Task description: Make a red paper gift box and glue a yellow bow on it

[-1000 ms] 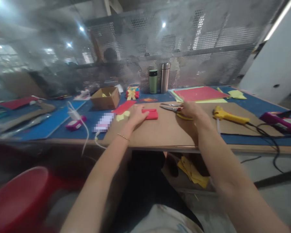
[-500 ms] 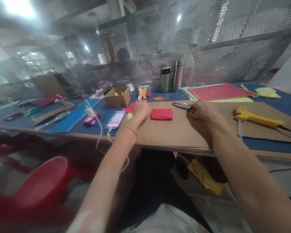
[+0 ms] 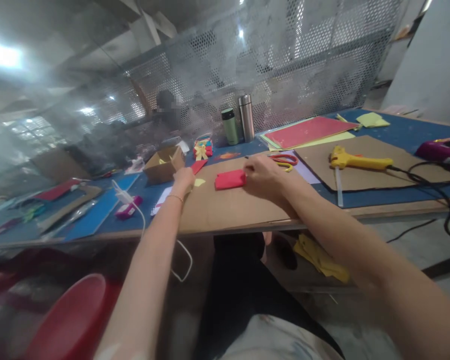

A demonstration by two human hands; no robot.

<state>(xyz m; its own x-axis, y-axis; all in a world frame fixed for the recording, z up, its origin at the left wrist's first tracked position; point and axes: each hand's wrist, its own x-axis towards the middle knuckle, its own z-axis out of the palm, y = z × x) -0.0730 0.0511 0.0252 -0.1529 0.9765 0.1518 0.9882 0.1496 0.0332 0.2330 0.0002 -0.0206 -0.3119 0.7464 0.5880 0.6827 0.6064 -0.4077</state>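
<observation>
My left hand is closed at the near left end of a red piece of paper, its fingertips mostly hidden. A yellow paper scrap lies just right of that hand. On the brown cardboard sheet, a folded red paper packet lies flat. My right hand has its fingers curled around the packet's right end. Behind the right hand, scissors with red and yellow handles lie loose, their blades largely covered by the hand.
A yellow glue gun with a black cord rests on cardboard to the right. Behind are a green tumbler, a steel flask and coloured sheets. A cardboard box and a phone are left. A red stool stands below.
My right hand has let go of the scissors and moved left to the red packet. The left hand has shifted left and nearer along the red paper. The camera view has turned right.
</observation>
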